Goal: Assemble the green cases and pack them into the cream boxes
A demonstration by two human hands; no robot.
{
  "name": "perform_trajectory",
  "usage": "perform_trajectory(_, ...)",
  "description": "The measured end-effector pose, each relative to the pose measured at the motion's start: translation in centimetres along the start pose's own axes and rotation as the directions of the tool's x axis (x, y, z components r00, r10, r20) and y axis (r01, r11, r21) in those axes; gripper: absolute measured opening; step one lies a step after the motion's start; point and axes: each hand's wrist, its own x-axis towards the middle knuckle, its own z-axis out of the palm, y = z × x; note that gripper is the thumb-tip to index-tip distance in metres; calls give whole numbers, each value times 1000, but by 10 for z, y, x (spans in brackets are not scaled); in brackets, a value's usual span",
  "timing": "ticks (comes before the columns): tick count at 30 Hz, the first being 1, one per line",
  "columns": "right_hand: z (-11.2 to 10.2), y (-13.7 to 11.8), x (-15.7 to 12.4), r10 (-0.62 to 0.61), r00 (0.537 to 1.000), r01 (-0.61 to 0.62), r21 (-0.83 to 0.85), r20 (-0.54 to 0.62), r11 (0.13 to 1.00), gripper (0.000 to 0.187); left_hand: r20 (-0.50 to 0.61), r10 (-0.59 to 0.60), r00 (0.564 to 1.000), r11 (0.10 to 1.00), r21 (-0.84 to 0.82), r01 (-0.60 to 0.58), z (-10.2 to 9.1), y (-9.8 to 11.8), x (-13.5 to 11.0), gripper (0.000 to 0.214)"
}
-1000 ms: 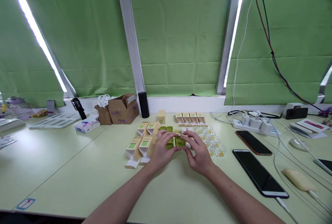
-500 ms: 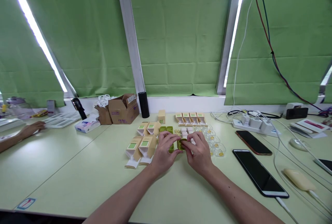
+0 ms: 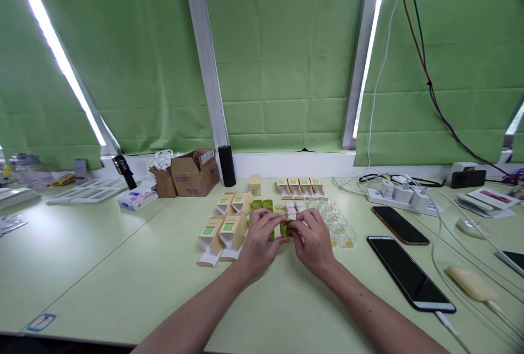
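Note:
A small olive-green box [image 3: 286, 229] is held just above the table between my two hands. My left hand [image 3: 262, 239] grips its left side, thumb below and fingers above. The fingers of my right hand [image 3: 313, 236] are closed at the box's right edge and hide part of it; its inside is hardly visible. Behind my left hand stand more green boxes [image 3: 267, 203]. Small white pieces [image 3: 291, 209] sit behind the held box, with little yellowish pieces [image 3: 279, 208] beside them. Clear plastic domes with yellow centres [image 3: 339, 228] are grouped right of my right hand.
Beige cartons with open white flaps [image 3: 232, 228] stand to the left, and a row of similar cartons [image 3: 302, 187] lies at the back. Two phones [image 3: 409, 272], a power strip [image 3: 403, 199] and trailing cables occupy the right. A cardboard box [image 3: 196, 173] and white tray [image 3: 92, 190] are farther left.
The other person's hand at the far left has left the view, and the white tray there has shifted left. My hands and the green box have barely moved.

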Motion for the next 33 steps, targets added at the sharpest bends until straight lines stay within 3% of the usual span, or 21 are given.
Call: perform_trajectory(33,0,-4,1,-27,1000,27,-9,-2,1000,21,-24,-49,998,996,69,51,1,-2,-1,40)
